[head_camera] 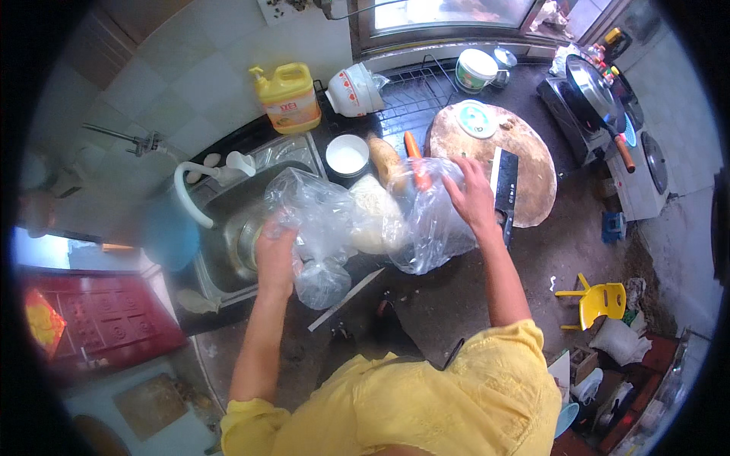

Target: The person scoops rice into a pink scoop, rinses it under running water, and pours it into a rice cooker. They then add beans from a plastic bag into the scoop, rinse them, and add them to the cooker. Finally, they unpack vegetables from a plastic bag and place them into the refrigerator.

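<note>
A clear plastic bag (313,199) hangs bunched from my left hand (276,253), over the right edge of the sink. My right hand (470,191) is at another part of clear plastic (436,228), its fingers spread against the film; whether both are one bag I cannot tell. Between the hands lies a pale bundle wrapped in clear film (373,214), what it is being unclear. Just behind it are a carrot (412,145), partly under the plastic, and a long tan root vegetable (385,157). A cleaver (504,176) lies on the round wooden chopping board (533,171), right of my right hand.
The sink (231,288) with a white faucet (188,199) is at the left. Behind stand a yellow detergent jug (288,105), stacked bowls (351,91), a white bowl (348,154) and a lidded tub (474,71). A pan (587,94) sits at the right; a yellow chair (601,302) is on the floor.
</note>
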`<state>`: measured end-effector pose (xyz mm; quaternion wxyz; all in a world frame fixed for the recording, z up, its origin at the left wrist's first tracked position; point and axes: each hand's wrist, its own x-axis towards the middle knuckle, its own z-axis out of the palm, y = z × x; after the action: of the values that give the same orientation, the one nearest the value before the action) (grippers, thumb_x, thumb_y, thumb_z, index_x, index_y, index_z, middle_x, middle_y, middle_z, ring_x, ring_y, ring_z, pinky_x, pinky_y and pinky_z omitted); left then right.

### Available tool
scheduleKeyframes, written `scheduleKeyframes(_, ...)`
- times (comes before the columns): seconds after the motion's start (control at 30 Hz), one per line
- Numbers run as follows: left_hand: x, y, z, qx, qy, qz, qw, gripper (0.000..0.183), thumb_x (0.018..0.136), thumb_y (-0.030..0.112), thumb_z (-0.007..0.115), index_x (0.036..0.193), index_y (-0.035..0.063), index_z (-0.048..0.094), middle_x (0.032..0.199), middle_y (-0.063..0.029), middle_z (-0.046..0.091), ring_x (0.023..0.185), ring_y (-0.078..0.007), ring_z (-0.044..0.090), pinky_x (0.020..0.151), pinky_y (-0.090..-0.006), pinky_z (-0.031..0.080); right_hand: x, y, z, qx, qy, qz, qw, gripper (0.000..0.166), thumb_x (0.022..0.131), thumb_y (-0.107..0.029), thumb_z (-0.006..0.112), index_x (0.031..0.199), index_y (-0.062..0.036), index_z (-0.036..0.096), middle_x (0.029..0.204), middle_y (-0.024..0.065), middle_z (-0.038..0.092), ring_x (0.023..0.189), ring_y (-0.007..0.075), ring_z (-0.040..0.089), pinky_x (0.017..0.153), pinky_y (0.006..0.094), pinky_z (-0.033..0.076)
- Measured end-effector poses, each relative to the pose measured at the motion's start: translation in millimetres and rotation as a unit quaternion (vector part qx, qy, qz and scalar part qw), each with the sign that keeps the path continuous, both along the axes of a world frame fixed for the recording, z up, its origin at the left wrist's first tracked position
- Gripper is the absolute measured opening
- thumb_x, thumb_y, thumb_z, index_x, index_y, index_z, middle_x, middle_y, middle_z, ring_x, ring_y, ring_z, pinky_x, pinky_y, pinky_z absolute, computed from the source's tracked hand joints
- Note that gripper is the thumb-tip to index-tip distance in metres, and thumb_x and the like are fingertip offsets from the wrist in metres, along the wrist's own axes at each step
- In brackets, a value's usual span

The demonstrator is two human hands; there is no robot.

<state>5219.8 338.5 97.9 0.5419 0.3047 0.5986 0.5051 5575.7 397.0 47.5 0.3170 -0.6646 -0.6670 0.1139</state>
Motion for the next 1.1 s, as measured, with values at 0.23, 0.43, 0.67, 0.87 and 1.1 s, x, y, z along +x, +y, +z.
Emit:
scheduleKeyframes(0.23, -5, -6, 10, -0.004, -0.038, 0.007, 0.999, 0.028, 0.085, 0.012, 0.058, 0.111, 0.0046, 0.059, 0.093, -0.0046, 0.062, 0.067, -0.0125, 0.058, 0.044, -0.0246, 0.042, -17, -103, -86, -0.041, -0.075, -0.216, 0.973, 0.07, 0.077, -0.038, 0.068, 0.135, -0.0112, 0.039, 0.128, 0.0189, 0.041, 0.121, 0.037, 0.044, 0.097, 0.0459, 0.041)
scheduleKeyframes(0.43, -25, -19, 28, 0.052, -0.105, 0.033, 0.993, 0.022, 0.084, 0.014, 0.055, 0.106, 0.0082, 0.059, 0.089, -0.0034, 0.062, 0.058, -0.011, 0.056, 0.038, -0.0229, 0.036, -45, -33, -125, -0.002, 0.06, -0.008, 0.998, 0.066, 0.081, -0.024, 0.065, 0.138, -0.0061, 0.036, 0.137, 0.0279, 0.036, 0.128, 0.0438, 0.035, 0.107, 0.0465, 0.032)
scheduleKeyframes(0.67, -92, -36, 18, -0.005, -0.182, 0.062, 0.981, 0.024, 0.085, 0.017, 0.056, 0.104, 0.0026, 0.057, 0.089, -0.0081, 0.063, 0.061, -0.0147, 0.059, 0.037, -0.0235, 0.038, -50, -51, -19, -0.086, -0.245, -0.019, 0.966, 0.054, 0.08, -0.031, 0.068, 0.129, -0.0176, 0.051, 0.129, 0.0085, 0.05, 0.119, 0.0289, 0.049, 0.09, 0.047, 0.043)
scheduleKeyframes(0.87, -150, -19, -62, -0.078, -0.29, -0.009, 0.954, 0.028, 0.088, 0.019, 0.055, 0.109, 0.0003, 0.054, 0.099, -0.013, 0.062, 0.084, -0.0235, 0.062, 0.068, -0.0348, 0.053, -45, -103, 12, 0.174, -0.191, -0.093, 0.961, 0.044, 0.08, -0.021, 0.067, 0.122, -0.0154, 0.054, 0.128, 0.0065, 0.05, 0.117, 0.0252, 0.049, 0.087, 0.0439, 0.04)
scheduleKeyframes(1.1, -70, -67, -45, -0.181, -0.236, -0.152, 0.942, 0.033, 0.093, 0.023, 0.049, 0.118, 0.0013, 0.053, 0.108, -0.0138, 0.061, 0.096, -0.0261, 0.062, 0.084, -0.0388, 0.052, -150, -294, 49, -0.003, 0.139, 0.132, 0.981, 0.056, 0.071, -0.034, 0.076, 0.118, -0.0086, 0.059, 0.104, 0.0133, 0.064, 0.092, 0.0305, 0.062, 0.081, 0.0401, 0.049)
